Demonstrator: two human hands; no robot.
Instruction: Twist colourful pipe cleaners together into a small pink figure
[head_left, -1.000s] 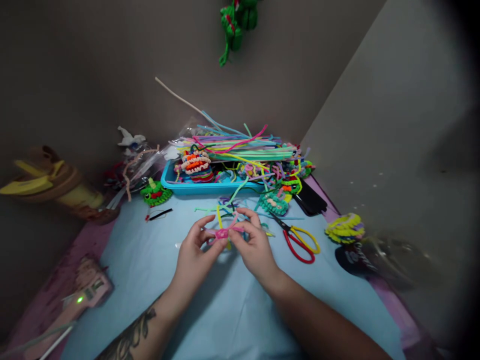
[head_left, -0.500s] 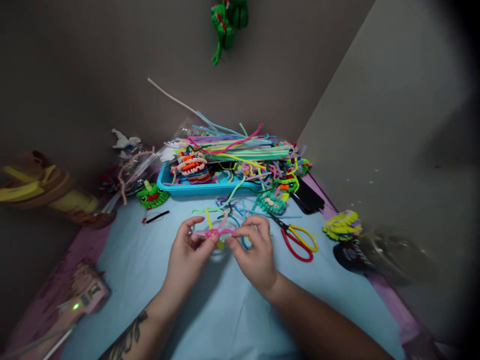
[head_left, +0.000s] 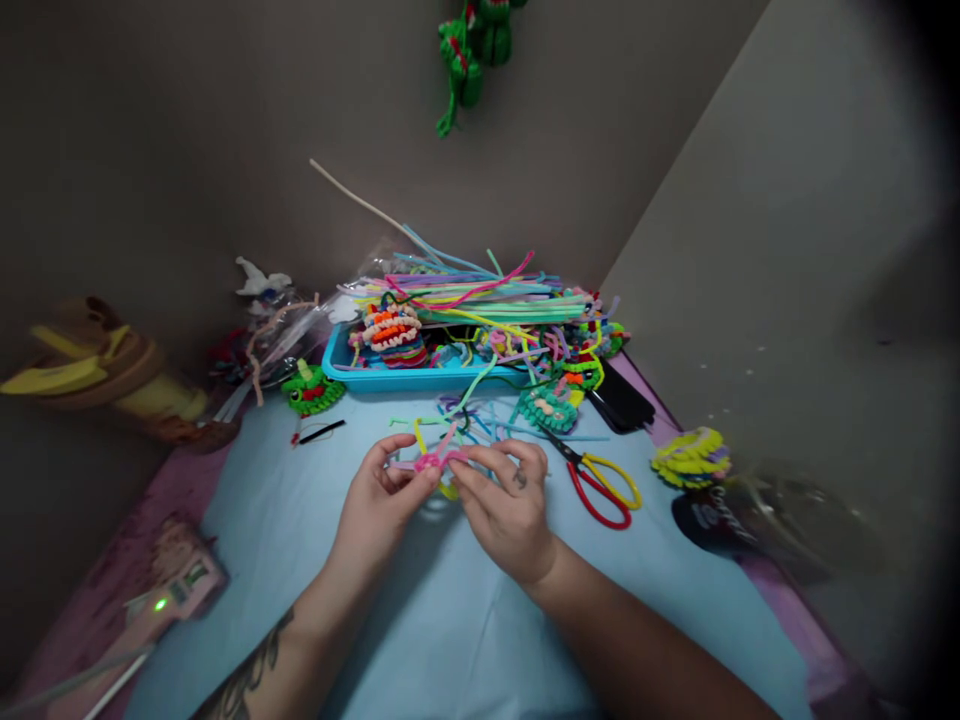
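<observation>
A small piece of pink, lilac and yellow pipe cleaners (head_left: 427,463), bent together at a pink middle, is held up over the light blue cloth. My left hand (head_left: 382,492) pinches its left side between thumb and fingers. With thumb and fingertips, my right hand (head_left: 508,505) grips the pink end on the right. Loose pipe cleaners (head_left: 480,425) in green, purple and blue lie just behind my hands. To the right rest scissors (head_left: 592,478) with one red and one yellow handle, blades partly apart.
A blue tray (head_left: 420,381) heaped with pipe cleaners stands at the back. A green figure (head_left: 311,390) sits left of it, and a black phone (head_left: 621,398) lies right. A yellow fuzzy piece (head_left: 691,458), a bottle (head_left: 750,515) and a pink power strip (head_left: 180,590) line the sides.
My right hand has turned so that more of its back shows, and its fingers have closed in nearer the pink middle. The whole view has shifted slightly.
</observation>
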